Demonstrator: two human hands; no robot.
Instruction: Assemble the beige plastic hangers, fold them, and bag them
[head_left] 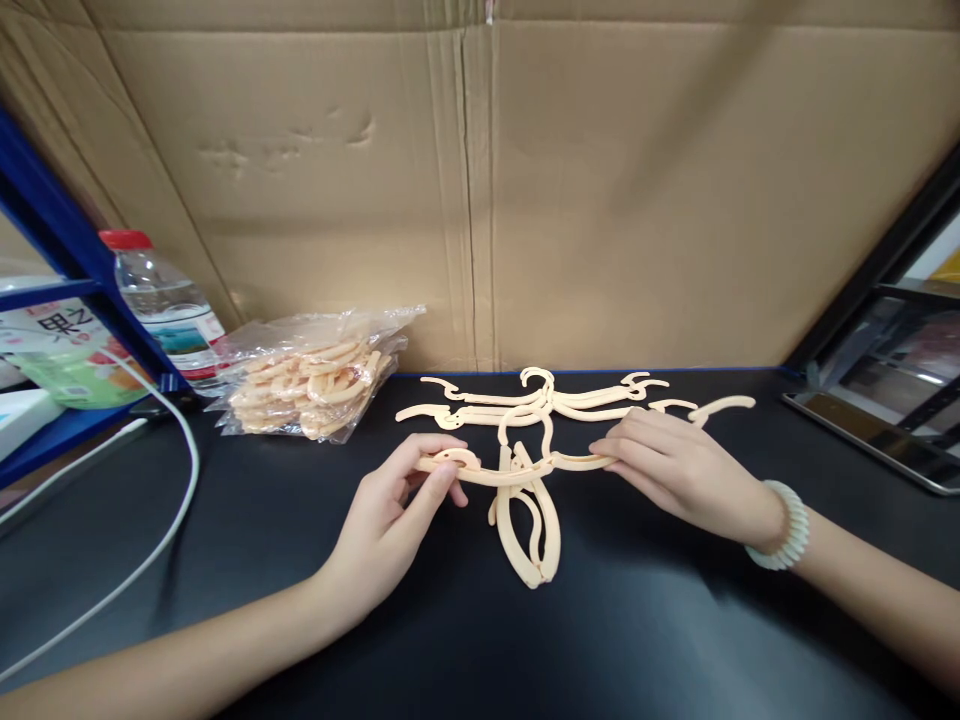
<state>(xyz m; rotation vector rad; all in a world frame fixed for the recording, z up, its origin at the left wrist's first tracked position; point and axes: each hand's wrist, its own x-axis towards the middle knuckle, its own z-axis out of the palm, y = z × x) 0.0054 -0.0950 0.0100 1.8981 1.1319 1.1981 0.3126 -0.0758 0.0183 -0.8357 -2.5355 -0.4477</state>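
Note:
Between my two hands a cream plastic folding hanger (517,474) is spread out, its hook pointing away from me. My left hand (409,495) pinches its left arm end between thumb and fingers. On the other side, my right hand (664,465) is closed on the right arm, and its fingertips partly cover that end. A folded hanger (551,540) lies on the black table just below the held one. Behind it rest unfolded hangers (495,412), lying close together with their hooks overlapping.
A clear plastic bag (311,385) full of folded hangers sits at the back left, beside a red-capped water bottle (169,310). A white cable (191,480) curves across the left of the table (637,640). Cardboard (675,200) walls the back; a black-framed rack (870,440) stands right.

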